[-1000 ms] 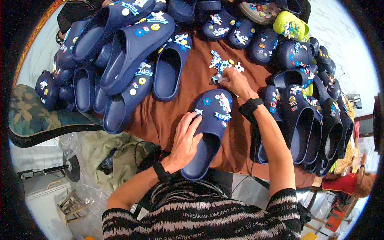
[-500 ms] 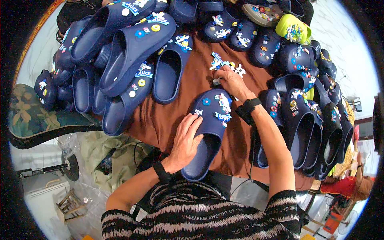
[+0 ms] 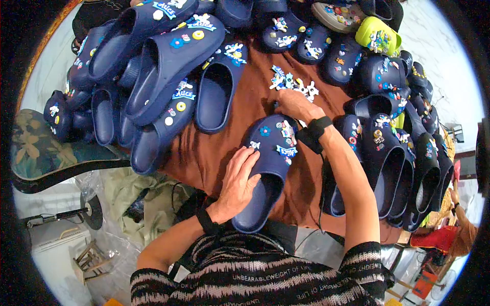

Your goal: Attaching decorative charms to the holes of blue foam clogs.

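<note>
A navy clog (image 3: 266, 158) lies in front of me with its toe pointing away. Blue flower, white figure and banner charms sit on its upper. My left hand (image 3: 236, 181) grips its left side, fingers on the upper and thumb by the foot opening. Just beyond the toe is my right hand (image 3: 297, 106), its fingers curled together and pointing left. Whatever its fingertips may hold is hidden. A small pile of white, blue and yellow charms (image 3: 292, 84) rests on the brown cloth (image 3: 260, 76) right behind that hand.
Navy clogs (image 3: 171, 71) with charms are heaped at the left. More decorated clogs (image 3: 385, 148) stand along the right, with a lime-green clog (image 3: 377, 36) at the back. A dark-edged table (image 3: 46, 148) is at far left. Another person's arm (image 3: 464, 224) shows at far right.
My right hand has drawn back slightly toward me from the charm pile, uncovering more of it. My left hand stays on the clog.
</note>
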`<state>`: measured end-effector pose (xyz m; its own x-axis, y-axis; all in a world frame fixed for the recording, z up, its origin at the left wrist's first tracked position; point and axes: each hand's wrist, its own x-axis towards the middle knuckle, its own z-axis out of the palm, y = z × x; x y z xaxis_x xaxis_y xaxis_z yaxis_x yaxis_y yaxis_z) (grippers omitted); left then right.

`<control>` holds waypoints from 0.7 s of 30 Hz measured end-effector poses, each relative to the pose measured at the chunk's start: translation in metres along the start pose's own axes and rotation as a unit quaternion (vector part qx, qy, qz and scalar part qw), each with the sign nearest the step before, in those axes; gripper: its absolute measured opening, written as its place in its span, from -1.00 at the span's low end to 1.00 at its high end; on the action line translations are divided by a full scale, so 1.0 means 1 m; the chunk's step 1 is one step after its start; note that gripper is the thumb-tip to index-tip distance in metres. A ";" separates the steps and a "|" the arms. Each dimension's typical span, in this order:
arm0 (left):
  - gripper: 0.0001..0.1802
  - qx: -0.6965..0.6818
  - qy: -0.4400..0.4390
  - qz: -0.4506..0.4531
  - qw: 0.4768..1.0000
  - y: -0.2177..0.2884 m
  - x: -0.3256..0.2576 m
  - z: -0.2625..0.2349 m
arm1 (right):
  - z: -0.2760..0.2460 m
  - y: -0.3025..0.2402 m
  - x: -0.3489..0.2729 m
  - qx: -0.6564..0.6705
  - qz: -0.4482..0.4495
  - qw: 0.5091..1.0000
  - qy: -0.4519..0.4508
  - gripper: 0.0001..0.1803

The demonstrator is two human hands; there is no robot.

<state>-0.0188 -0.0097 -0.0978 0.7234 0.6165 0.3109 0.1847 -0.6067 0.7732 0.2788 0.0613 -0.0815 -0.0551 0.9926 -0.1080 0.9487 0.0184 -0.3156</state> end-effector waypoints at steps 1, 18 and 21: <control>-0.46 0.001 0.001 0.000 1.000 0.000 0.000 0.001 | 0.000 0.000 0.001 -0.031 -0.002 1.000 0.006 -0.70; -0.44 -0.010 -0.001 -0.007 1.000 0.002 0.000 -0.003 | 0.006 0.022 -0.024 0.543 0.166 0.815 0.115 -0.79; -0.43 -0.011 -0.005 -0.001 1.000 0.002 0.001 -0.002 | 0.007 0.028 -0.026 0.561 0.166 0.806 0.093 -0.79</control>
<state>-0.0186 -0.0093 -0.0944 0.7296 0.6128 0.3035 0.1723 -0.5942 0.7856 0.3046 0.0347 -0.0943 0.2900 0.9235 -0.2510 0.0183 -0.2676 -0.9634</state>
